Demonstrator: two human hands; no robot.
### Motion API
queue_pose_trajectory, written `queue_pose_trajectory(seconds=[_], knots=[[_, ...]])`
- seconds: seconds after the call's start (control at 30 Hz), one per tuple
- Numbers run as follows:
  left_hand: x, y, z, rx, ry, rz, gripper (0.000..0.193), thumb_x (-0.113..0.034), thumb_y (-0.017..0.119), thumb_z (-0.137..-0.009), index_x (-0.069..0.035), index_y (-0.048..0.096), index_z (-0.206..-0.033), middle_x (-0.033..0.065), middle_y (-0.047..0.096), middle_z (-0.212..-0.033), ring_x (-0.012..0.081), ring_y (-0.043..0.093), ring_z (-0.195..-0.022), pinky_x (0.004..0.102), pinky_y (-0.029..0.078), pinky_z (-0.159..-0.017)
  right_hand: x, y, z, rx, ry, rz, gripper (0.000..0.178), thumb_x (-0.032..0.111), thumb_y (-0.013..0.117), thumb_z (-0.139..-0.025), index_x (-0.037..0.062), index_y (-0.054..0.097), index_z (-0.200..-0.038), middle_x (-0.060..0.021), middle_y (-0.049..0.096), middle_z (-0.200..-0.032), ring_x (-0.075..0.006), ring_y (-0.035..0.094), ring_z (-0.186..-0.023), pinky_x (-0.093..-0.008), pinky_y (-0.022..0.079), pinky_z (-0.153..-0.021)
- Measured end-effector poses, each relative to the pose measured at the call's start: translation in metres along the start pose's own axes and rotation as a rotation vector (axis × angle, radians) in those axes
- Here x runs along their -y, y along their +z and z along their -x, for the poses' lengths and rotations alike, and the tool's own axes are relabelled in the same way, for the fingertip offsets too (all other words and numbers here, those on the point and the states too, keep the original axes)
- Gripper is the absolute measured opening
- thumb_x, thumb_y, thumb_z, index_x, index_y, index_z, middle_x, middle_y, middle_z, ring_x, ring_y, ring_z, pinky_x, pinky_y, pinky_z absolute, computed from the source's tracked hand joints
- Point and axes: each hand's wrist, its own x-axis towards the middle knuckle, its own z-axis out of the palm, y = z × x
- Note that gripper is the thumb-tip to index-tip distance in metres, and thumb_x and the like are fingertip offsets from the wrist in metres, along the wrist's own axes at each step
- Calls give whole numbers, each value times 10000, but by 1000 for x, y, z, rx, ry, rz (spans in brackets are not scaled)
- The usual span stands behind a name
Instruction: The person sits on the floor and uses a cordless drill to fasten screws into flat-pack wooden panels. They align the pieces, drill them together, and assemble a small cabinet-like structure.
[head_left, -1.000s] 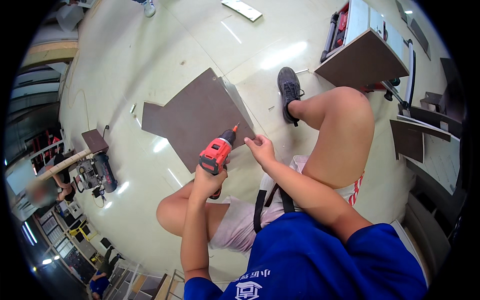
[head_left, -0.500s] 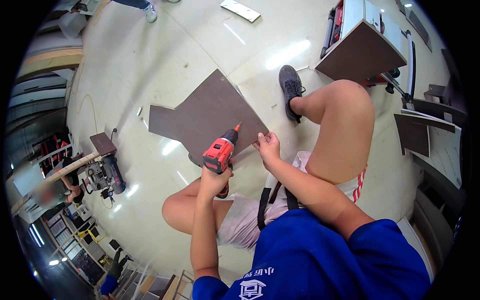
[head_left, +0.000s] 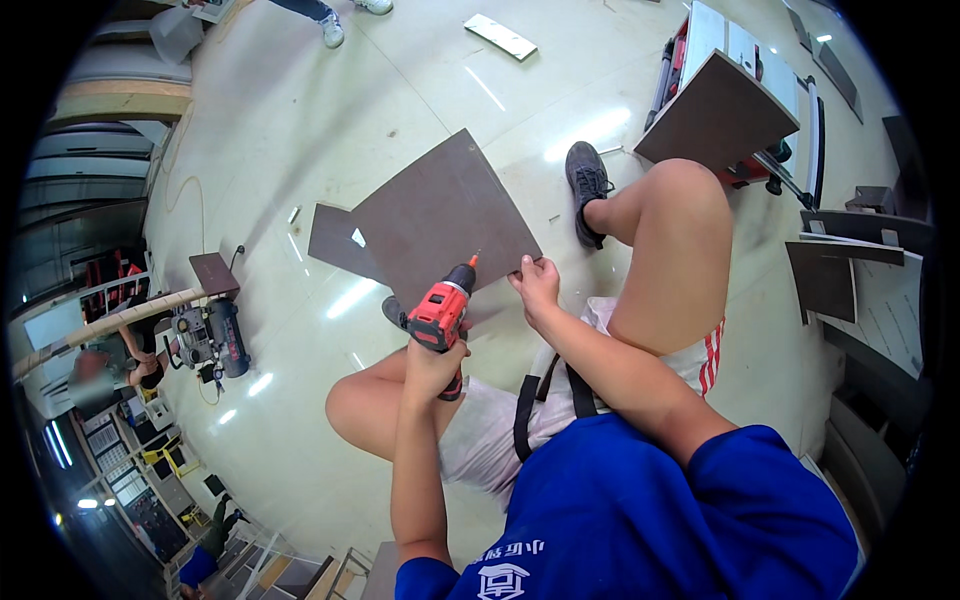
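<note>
My left hand [head_left: 437, 365] is wrapped round the grip of a red and black cordless drill [head_left: 440, 312]. The orange-collared bit at its front points at the lower part of a flat brown panel [head_left: 430, 205]; whether the tip touches the surface I cannot tell. At the panel's near right corner my right hand [head_left: 536, 284] pinches the edge between thumb and fingers. A second brown board [head_left: 340, 243] shows at the panel's left side, partly covered by it, with a small white patch [head_left: 358, 237] where the two meet.
My black shoe [head_left: 588, 190] stands right of the panel. Beyond it is a saw bench [head_left: 720, 110] with a brown board leaning on it. A white strip [head_left: 500, 37] lies on the floor ahead. An air compressor [head_left: 212, 343] stands left, near another person [head_left: 140, 355].
The panel has shifted and turned relative to the board on its left, and the white patch now shows between them. Both hands keep their holds; the drill still points at the panel.
</note>
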Motion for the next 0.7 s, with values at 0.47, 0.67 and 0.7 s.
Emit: queue_pose_trajectory(seconds=[0.47, 0.67, 0.7], knots=[[-50, 6, -11, 57, 77, -605, 188, -41, 662, -713, -9, 667, -898, 145, 671, -727, 272, 666, -667, 357, 534, -673, -17, 19, 11, 34, 274, -43, 814, 254, 774, -891, 25, 226, -1447, -113, 580, -1131, -186, 607, -913, -357, 553, -797], [-86, 22, -39, 178, -75, -510, 370, -1, 595, -740, 30, 629, -1107, 84, 681, -956, 184, 648, -900, 327, 522, -852, -58, 22, -4, 131, 395, -164, 798, 202, 727, -918, 154, 181, -1498, -96, 522, -1243, -198, 575, -1051, -392, 517, -888], [-89, 24, -42, 174, -82, -512, 383, -1, 588, -740, 35, 622, -1119, 88, 678, -970, 187, 643, -912, 328, 519, -858, -61, 23, -5, 153, 414, -186, 773, 190, 713, -926, 172, 189, -1494, -91, 508, -1264, -201, 570, -1076, -400, 512, -909]])
